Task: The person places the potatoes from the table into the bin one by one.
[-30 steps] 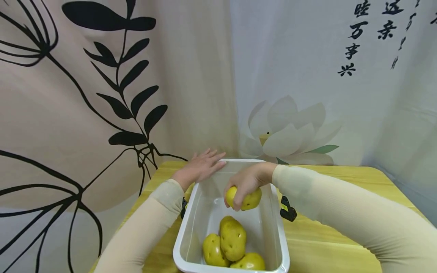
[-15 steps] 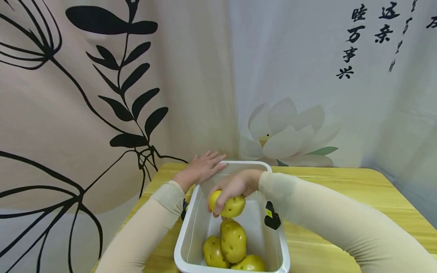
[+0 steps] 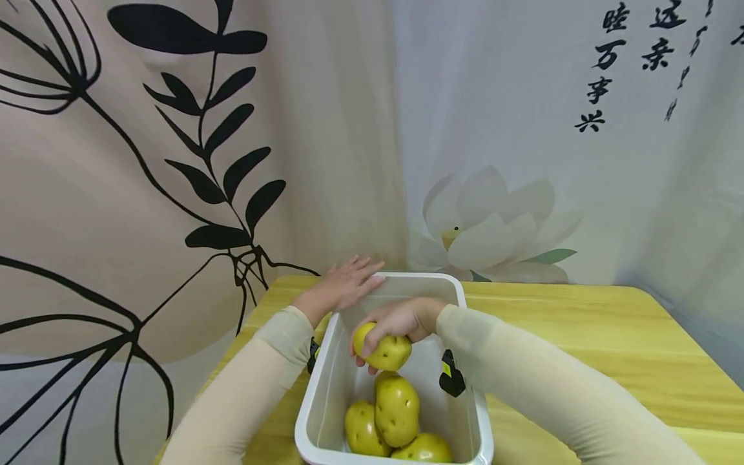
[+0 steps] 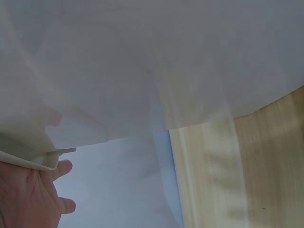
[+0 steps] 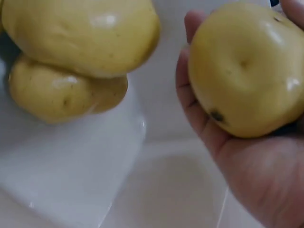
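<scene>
In the head view my right hand (image 3: 407, 318) grips a yellow potato (image 3: 391, 352) inside the white plastic bin (image 3: 314, 413), above the others. Up close in the right wrist view, fingers and palm wrap round this potato (image 5: 247, 71), which has a dark spot. Lower in the bin several potatoes (image 3: 397, 410) lie heaped against each other towards the near end. My left hand (image 3: 340, 289) rests on the bin's far left rim with its fingers extended. The left wrist view catches part of that hand (image 4: 28, 197) against the rim (image 4: 28, 162).
The bin stands on a yellow wood-grain table (image 3: 581, 361). Behind it hangs a pale curtain (image 3: 337, 129) printed with black plants, a lotus and characters. Black straps with devices (image 3: 451, 374) sit at both wrists.
My right hand has carried the potato leftwards, from near the bin's right wall to above the heaped potatoes. The left hand stays on the rim.
</scene>
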`<state>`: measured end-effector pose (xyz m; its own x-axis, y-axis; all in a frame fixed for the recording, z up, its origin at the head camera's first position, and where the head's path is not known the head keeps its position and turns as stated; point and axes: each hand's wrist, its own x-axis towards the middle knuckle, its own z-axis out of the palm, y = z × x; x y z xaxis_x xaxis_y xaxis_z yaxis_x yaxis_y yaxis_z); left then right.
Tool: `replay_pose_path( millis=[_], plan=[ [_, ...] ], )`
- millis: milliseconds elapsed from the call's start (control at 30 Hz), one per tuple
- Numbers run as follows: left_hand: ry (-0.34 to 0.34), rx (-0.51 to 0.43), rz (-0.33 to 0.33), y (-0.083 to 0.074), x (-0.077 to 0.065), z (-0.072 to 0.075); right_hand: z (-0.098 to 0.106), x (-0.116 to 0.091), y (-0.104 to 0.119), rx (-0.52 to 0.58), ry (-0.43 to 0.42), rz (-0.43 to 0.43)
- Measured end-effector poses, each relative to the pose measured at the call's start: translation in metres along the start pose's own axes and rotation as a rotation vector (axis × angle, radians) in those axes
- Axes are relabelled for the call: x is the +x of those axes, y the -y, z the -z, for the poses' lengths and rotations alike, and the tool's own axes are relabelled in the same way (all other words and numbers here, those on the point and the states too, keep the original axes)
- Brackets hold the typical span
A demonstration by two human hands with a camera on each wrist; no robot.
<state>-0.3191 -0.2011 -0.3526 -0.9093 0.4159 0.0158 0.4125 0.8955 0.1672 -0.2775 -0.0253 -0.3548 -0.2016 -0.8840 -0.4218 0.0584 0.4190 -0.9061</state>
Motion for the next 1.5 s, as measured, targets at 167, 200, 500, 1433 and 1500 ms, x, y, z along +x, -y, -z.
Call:
replay_pose_path(
  millis=[167,200,500,1433,1500],
  plan=[
    [0.006,0.003,-0.006,0.001,0.001,0.003,0.004,0.0,-0.003,-0.014,-0.023,-0.01],
    [0.011,0.003,-0.009,0.001,0.001,0.003,0.005,0.0,-0.004,-0.016,-0.027,-0.012],
    [0.01,-0.013,-0.014,0.001,-0.001,0.001,0.012,-0.001,-0.008,-0.117,-0.143,-0.013],
    [0.016,-0.036,-0.018,0.001,-0.001,0.003,0.023,-0.002,-0.01,-0.039,-0.193,0.158],
    [0.015,-0.041,-0.013,0.001,-0.002,0.001,0.023,-0.002,-0.011,-0.044,-0.202,0.165]
  ],
)
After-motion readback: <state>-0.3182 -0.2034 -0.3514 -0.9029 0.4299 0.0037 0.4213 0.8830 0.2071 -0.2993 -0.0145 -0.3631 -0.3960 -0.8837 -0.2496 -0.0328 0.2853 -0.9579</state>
